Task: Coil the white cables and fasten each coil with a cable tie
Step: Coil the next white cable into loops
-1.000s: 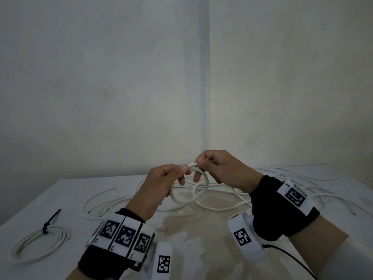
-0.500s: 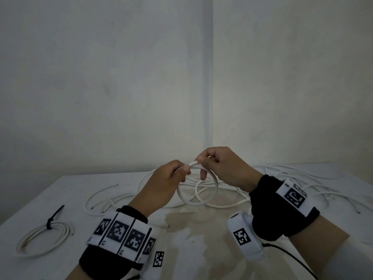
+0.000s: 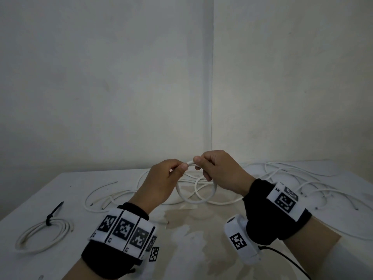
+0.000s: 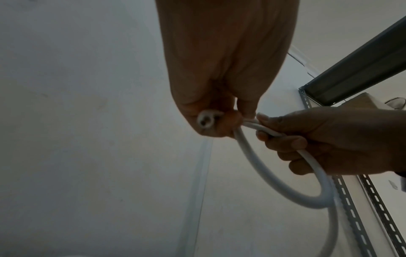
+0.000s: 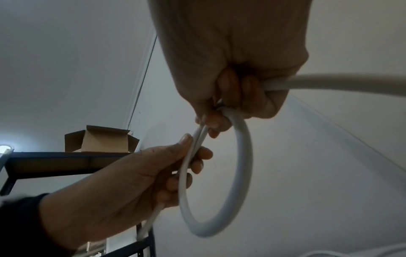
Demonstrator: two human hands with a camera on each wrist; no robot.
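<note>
Both hands hold a white cable (image 3: 196, 200) up above the table, bent into one small loop that hangs below them. My left hand (image 3: 171, 174) pinches the cable near its cut end (image 4: 205, 120), thumb on top. My right hand (image 3: 214, 168) grips the two strands at the top of the loop (image 5: 219, 226), fingers curled round them. The loop (image 4: 307, 200) shows in both wrist views. The rest of this cable trails to the right. A finished coil (image 3: 43, 235) with a black cable tie (image 3: 52, 214) lies at the table's left.
Several loose white cables (image 3: 302, 178) sprawl over the back and right of the white table (image 3: 70, 188). More cable ends (image 3: 105, 197) lie left of my hands. Walls meet in a corner behind. A dark metal rack (image 5: 66, 161) with a cardboard box (image 5: 101, 139) stands nearby.
The loop has grown a little wider and the hands have risen slightly and shifted right; both keep their hold on the cable.
</note>
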